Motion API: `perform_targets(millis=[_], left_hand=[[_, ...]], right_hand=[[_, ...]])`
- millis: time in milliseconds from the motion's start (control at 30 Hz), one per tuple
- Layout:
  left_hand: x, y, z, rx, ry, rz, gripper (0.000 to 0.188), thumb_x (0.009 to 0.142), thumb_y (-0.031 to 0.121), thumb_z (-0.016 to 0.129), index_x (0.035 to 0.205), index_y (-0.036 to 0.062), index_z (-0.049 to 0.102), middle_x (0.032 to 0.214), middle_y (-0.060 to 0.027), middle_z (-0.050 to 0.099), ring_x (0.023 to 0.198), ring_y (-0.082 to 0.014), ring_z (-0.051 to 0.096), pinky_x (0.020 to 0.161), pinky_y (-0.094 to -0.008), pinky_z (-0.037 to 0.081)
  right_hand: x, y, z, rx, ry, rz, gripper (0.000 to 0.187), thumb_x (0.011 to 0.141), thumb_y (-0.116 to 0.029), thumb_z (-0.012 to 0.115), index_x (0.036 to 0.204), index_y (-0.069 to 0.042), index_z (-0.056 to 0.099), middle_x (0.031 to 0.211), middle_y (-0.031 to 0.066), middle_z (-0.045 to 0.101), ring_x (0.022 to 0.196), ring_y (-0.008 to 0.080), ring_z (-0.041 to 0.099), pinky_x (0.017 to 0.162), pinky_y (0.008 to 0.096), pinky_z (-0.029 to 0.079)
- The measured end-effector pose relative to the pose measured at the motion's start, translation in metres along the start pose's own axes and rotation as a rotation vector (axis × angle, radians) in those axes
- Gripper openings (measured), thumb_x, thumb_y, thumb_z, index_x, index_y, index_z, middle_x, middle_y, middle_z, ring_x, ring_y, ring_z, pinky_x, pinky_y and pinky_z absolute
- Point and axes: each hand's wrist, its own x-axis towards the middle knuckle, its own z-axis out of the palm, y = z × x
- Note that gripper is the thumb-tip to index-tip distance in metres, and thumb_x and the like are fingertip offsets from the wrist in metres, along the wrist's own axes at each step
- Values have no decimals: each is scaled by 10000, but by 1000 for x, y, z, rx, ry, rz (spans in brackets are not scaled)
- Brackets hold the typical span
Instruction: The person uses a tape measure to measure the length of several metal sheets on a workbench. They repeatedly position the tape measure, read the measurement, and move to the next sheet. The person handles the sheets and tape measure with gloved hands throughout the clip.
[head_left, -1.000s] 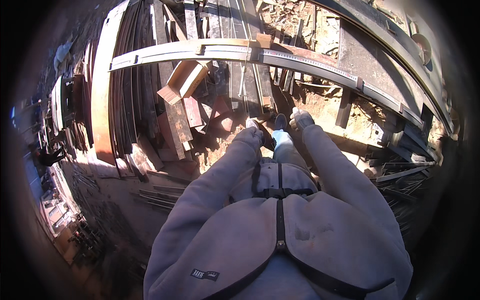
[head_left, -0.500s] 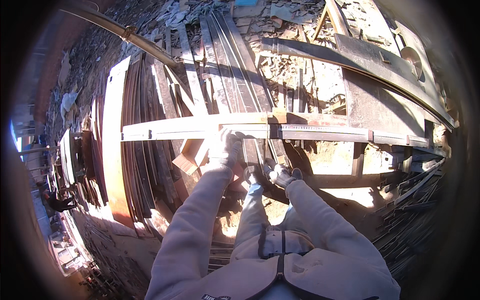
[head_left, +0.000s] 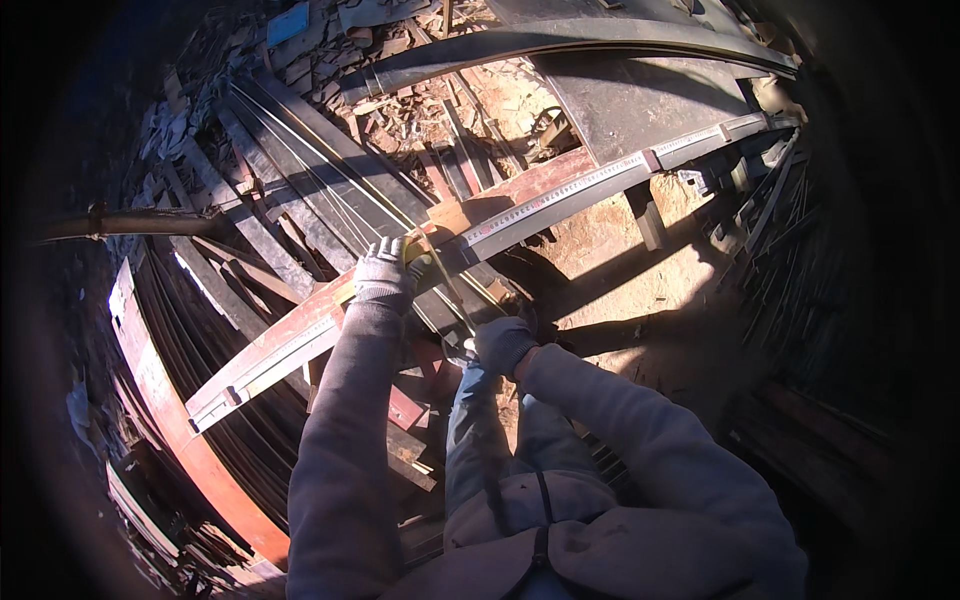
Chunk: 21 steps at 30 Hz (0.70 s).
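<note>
A long plank with a pale strip of ruler markings [head_left: 560, 205] along its near edge lies slantwise in front of me. My left hand [head_left: 382, 270], in a pale knit glove, bears on the plank left of its middle, fingers curled over the far edge. Something yellow shows beside its thumb. Just right of it sits a small tan wood block [head_left: 447, 217]. A thin curved tan strip [head_left: 451, 275] crosses the plank and runs down towards me. At its near end my right hand [head_left: 502, 343], in a grey glove, is closed; the fingers hide what that end is like.
Long dark boards [head_left: 330, 165] lie stacked under and beyond the plank. An orange-edged board [head_left: 205, 455] stands at the left. A curved dark beam [head_left: 560, 38] and a broad grey panel [head_left: 640, 100] lie far right. Scrap wood [head_left: 370, 130] litters the ground.
My view has swung, so the plank now slants up to the right. The right hand has come up from near my knees towards the plank, and the thin strip now shows between the hands.
</note>
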Motion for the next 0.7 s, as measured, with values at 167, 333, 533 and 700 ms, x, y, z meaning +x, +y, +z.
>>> perform_targets(millis=[167, 333, 533, 700], left_hand=[[2, -6, 3, 25, 28, 20, 532, 946, 445, 682, 1341, 92, 628, 1260, -183, 669, 1202, -406, 636, 1019, -513, 518], [5, -15, 11, 21, -18, -19, 550, 927, 478, 720, 1305, 87, 635, 1263, -172, 666, 1214, -413, 632, 1033, -516, 513], [8, -20, 14, 47, -12, -6, 535, 928, 429, 715, 1326, 78, 641, 1254, -168, 668, 1208, -393, 632, 1031, -504, 510], [5, -21, 13, 64, 1, 6, 541, 918, 430, 726, 1332, 90, 653, 1224, -168, 675, 1192, -384, 634, 1024, -491, 514]], right_hand=[[4, 27, 8, 151, 108, -339, 326, 913, -236, 675, 1192, -95, 764, 1078, 181, 785, 898, 360, 769, 787, 500, 601], [-18, 47, 44, 2250, -488, -69, 638, 1057, -359, 664, 1574, -20, 508, 1154, 209, 772, 890, 244, 734, 850, 410, 624], [-11, 33, 25, 1612, -249, -11, 507, 978, -441, 747, 1241, -9, 707, 1112, 178, 775, 950, 258, 744, 841, 427, 589], [10, 18, 22, 731, 208, 78, 527, 902, -520, 796, 1090, -32, 730, 1029, 252, 744, 981, 422, 724, 878, 488, 557]])
